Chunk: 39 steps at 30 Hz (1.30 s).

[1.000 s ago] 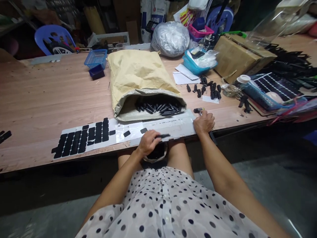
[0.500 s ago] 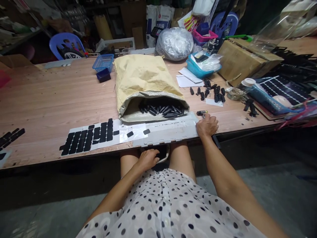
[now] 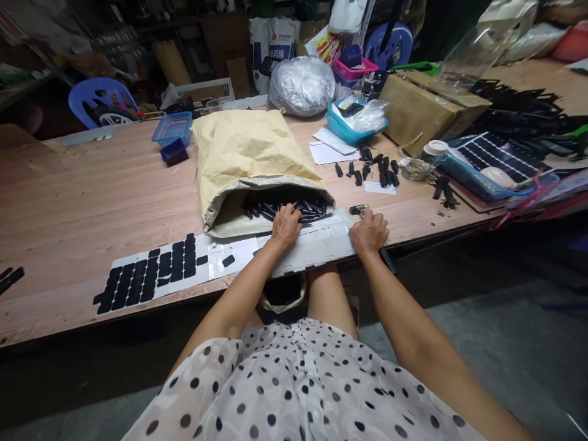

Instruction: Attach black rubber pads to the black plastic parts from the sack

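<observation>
My left hand point(image 3: 287, 224) is at the mouth of a yellowish paper sack point(image 3: 257, 141), over a heap of glossy black elongated parts point(image 3: 260, 207). Its fingers bend down among them, and the fingertips are hidden. Wrapped round a small hammer point(image 3: 359, 209), my right hand point(image 3: 370, 233) rests at the right end of a pale flat board point(image 3: 316, 245). The hammer's head, with a yellowish end, sticks out beyond the fingers. Its black handle shows below the wrist.
Black stickers point(image 3: 133, 282) on a white sheet lie left of the board. Loose black parts point(image 3: 386, 174) are scattered at right, near a turquoise basket point(image 3: 356, 130) and a cardboard box point(image 3: 422, 113). A blue basket point(image 3: 172, 127) stands behind left. The table's front edge runs before my lap.
My left hand has risen from my lap to the sack's mouth. My right hand keeps the hammer at the board's end. The view has shifted slightly to the right.
</observation>
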Each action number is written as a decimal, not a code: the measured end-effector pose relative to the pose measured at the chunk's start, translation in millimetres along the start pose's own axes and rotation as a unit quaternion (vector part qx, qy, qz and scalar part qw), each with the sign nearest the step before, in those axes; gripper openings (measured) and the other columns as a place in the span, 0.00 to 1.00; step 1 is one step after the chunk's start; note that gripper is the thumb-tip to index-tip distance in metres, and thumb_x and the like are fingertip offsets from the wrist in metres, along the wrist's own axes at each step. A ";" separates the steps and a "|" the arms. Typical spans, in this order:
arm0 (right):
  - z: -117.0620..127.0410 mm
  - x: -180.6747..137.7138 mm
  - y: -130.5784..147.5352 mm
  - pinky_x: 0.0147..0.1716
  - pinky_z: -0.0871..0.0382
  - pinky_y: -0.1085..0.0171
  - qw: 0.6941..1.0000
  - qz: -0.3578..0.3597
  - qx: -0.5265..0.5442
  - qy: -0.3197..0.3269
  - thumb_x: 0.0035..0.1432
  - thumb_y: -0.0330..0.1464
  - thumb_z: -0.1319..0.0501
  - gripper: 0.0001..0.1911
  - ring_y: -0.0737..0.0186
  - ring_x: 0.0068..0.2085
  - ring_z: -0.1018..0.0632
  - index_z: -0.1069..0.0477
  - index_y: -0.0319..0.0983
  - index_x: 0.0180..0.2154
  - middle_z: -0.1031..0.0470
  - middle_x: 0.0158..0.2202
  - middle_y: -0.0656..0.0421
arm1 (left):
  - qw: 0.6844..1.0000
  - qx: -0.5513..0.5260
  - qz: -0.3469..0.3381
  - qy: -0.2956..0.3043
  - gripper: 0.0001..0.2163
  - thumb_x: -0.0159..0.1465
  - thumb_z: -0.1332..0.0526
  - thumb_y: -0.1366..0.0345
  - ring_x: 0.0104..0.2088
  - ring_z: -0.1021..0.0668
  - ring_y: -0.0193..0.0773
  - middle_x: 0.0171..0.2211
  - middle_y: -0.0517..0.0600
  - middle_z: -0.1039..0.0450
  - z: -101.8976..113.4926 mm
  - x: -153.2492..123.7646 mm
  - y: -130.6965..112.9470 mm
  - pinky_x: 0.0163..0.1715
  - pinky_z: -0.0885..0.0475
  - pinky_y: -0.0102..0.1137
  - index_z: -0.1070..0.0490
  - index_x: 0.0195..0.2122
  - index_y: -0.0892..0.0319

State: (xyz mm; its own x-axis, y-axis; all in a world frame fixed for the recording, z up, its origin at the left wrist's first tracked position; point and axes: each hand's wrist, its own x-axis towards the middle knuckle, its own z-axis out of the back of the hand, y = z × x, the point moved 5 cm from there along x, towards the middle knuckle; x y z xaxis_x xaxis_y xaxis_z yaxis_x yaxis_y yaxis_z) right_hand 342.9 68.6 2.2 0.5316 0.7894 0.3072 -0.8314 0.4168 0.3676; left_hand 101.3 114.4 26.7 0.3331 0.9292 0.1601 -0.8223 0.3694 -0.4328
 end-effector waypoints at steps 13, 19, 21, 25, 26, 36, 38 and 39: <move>-3.4 1.4 -3.3 0.42 0.38 0.52 1.000 0.002 -0.002 -0.020 0.60 0.28 0.47 0.19 0.44 0.48 0.31 0.26 0.37 0.51 0.30 0.45 0.44 | 1.000 -0.019 0.013 0.013 0.04 0.66 0.35 0.66 0.48 0.27 0.49 0.42 0.52 0.24 15.8 -76.9 17.4 0.49 0.33 0.41 0.24 0.41 0.53; 0.4 4.6 -6.7 0.42 0.37 0.53 1.000 -0.006 0.005 -0.016 0.61 0.27 0.47 0.19 0.46 0.47 0.30 0.24 0.39 0.50 0.29 0.45 0.45 | 0.993 -0.093 0.064 -0.024 0.10 0.62 0.32 0.67 0.45 0.26 0.46 0.42 0.50 0.24 6.6 -83.9 33.8 0.49 0.29 0.40 0.23 0.44 0.53; 2.5 6.6 -8.7 0.42 0.36 0.53 1.000 -0.013 0.015 -0.003 0.60 0.27 0.47 0.20 0.46 0.46 0.29 0.23 0.39 0.50 0.28 0.45 0.45 | 0.990 -0.115 0.074 -0.031 0.09 0.60 0.30 0.67 0.44 0.25 0.45 0.40 0.50 0.24 5.1 -80.7 36.5 0.49 0.29 0.40 0.22 0.41 0.54; 12.6 -1.0 0.2 0.44 0.33 0.54 0.994 0.023 0.105 -0.018 0.60 0.28 0.48 0.22 0.49 0.44 0.27 0.23 0.39 0.52 0.27 0.43 0.48 | 0.986 -0.138 0.089 -0.026 0.05 0.58 0.30 0.68 0.43 0.25 0.44 0.38 0.49 0.24 2.6 -77.3 36.9 0.48 0.28 0.39 0.22 0.35 0.55; 15.2 -7.1 6.4 0.44 0.32 0.55 0.988 0.043 0.149 -0.019 0.60 0.29 0.48 0.22 0.50 0.43 0.27 0.23 0.38 0.52 0.26 0.42 0.49 | 0.985 -0.141 0.098 -0.027 0.05 0.58 0.30 0.68 0.43 0.25 0.43 0.38 0.48 0.24 2.4 -77.3 36.7 0.48 0.28 0.39 0.22 0.35 0.55; 18.6 -90.4 82.5 0.38 0.26 0.58 0.895 0.165 0.381 0.163 0.60 0.36 0.42 0.17 0.58 0.35 0.24 0.20 0.39 0.47 0.19 0.39 0.53 | 0.984 -0.138 0.107 -0.037 0.06 0.57 0.30 0.70 0.42 0.25 0.42 0.37 0.48 0.24 2.8 -77.8 32.5 0.47 0.28 0.37 0.22 0.35 0.55; 20.2 -96.4 89.0 0.40 0.25 0.57 0.892 0.188 0.377 0.164 0.61 0.34 0.43 0.17 0.56 0.38 0.22 0.20 0.40 0.47 0.19 0.40 0.52 | 0.983 -0.141 0.109 -0.038 0.06 0.57 0.30 0.70 0.42 0.25 0.42 0.36 0.48 0.24 1.5 -77.5 32.8 0.47 0.28 0.37 0.22 0.34 0.54; 21.3 -99.2 91.6 0.41 0.25 0.57 0.890 0.203 0.374 0.163 0.61 0.34 0.43 0.16 0.56 0.38 0.22 0.20 0.40 0.46 0.19 0.40 0.52 | 0.983 -0.143 0.111 -0.038 0.05 0.57 0.30 0.70 0.42 0.25 0.42 0.36 0.48 0.24 0.7 -77.4 33.0 0.47 0.29 0.37 0.22 0.34 0.54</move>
State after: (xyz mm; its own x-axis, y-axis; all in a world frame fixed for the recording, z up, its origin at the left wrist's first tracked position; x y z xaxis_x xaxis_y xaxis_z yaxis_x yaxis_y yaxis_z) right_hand 217.5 18.9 24.1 0.0352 0.9463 0.3214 -0.5381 -0.2531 0.8040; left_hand 48.0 54.7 0.7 0.1163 0.9886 0.0952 -0.7041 0.1497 -0.6941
